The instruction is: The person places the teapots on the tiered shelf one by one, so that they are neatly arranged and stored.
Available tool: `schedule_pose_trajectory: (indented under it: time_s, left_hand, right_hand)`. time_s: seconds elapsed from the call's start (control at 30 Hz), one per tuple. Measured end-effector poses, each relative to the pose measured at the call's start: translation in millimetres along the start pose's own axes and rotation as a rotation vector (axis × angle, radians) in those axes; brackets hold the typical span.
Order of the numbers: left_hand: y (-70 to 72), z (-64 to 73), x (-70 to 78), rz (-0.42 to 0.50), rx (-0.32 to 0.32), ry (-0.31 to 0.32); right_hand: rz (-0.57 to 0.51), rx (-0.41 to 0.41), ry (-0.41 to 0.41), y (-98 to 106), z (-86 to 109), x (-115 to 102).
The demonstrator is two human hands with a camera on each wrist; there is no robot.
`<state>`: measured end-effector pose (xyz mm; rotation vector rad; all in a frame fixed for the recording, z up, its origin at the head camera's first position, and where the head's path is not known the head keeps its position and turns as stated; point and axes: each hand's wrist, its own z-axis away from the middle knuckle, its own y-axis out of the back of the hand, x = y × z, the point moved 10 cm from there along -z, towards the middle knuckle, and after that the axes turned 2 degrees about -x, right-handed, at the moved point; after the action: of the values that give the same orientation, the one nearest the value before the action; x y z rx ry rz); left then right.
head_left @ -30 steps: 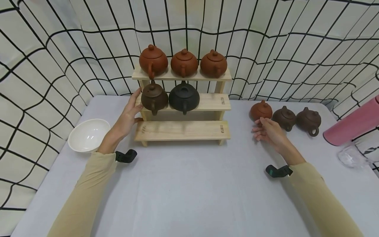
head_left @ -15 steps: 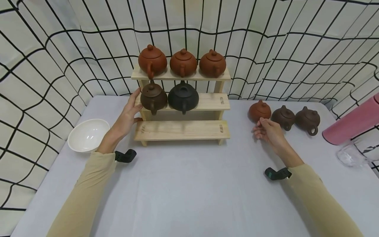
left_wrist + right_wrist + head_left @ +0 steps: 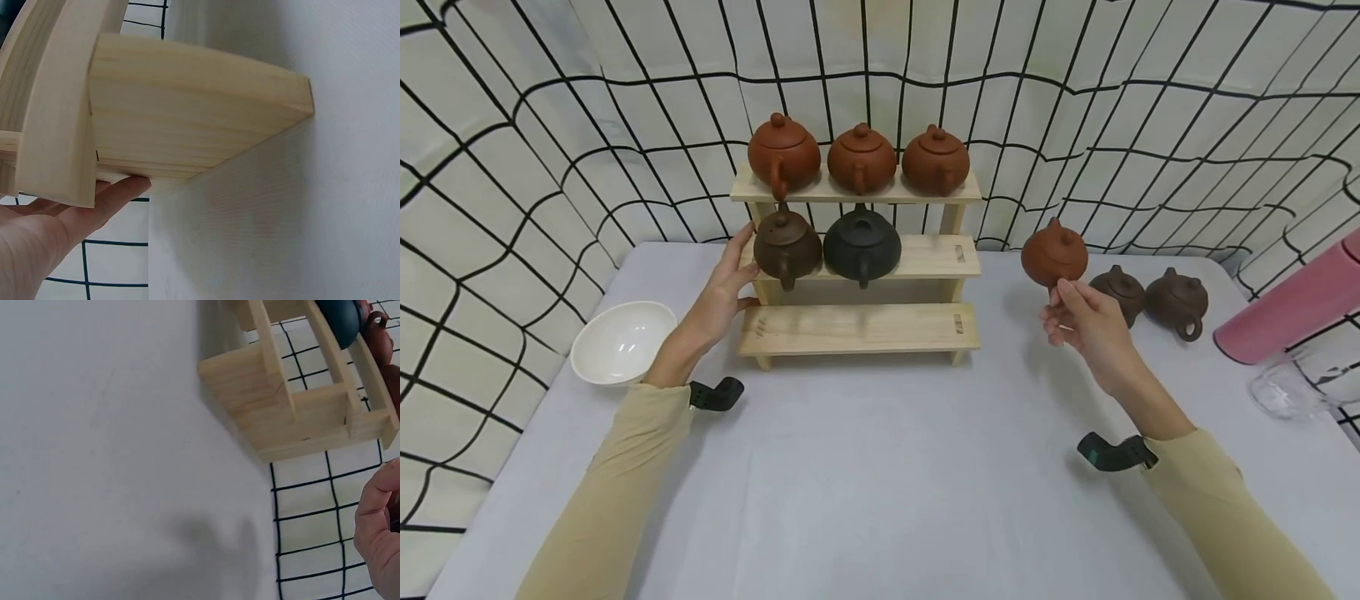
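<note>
My right hand [image 3: 1086, 329] pinches the handle of a small reddish-orange clay teapot [image 3: 1054, 254], lifted above the table at the right. In the right wrist view only part of that hand [image 3: 380, 531] shows, at the edge. My left hand [image 3: 718, 292] rests against the left end of a three-tier wooden shelf [image 3: 859, 329]. The left wrist view has its fingers [image 3: 122, 194] straight along the wood. On the top tier sit three reddish teapots [image 3: 862, 158]. A brown teapot [image 3: 787, 243] and a black teapot [image 3: 862, 243] occupy the middle tier, to its left; the bottom tier is bare.
Two dark brown teapots, one [image 3: 1177, 304] at the right and one [image 3: 1118, 292] partly behind my right hand, stand on the white table. Beyond them are a pink bottle [image 3: 1292, 300] and a clear glass [image 3: 1292, 387]. A white bowl [image 3: 623, 343] lies left; black wire mesh surrounds the table.
The reddish-orange teapot has risen off the table in my right hand, which pinches its handle. My left hand has stayed at the shelf's left end.
</note>
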<state>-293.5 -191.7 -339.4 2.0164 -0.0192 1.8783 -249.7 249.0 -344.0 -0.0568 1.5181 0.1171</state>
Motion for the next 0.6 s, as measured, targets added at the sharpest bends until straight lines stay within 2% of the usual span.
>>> schedule_pose_trajectory:
  time_s: [0.17,0.3,0.6]
  left_hand:
    - [0.8,-0.1,0.7,0.003,0.002,-0.004]
    - [0.1,0.0,0.0,0.005,-0.001,-0.001]
    - [0.5,1.0,-0.4,-0.002,0.005,0.001]
  right_hand:
    - [0.038,-0.054,0.071,-21.8,9.0,-30.0]
    - [0.074,-0.095,0.081,-41.8,15.3,-47.1]
    - [0.057,-0.167,0.061,-79.9,10.3,-57.3]
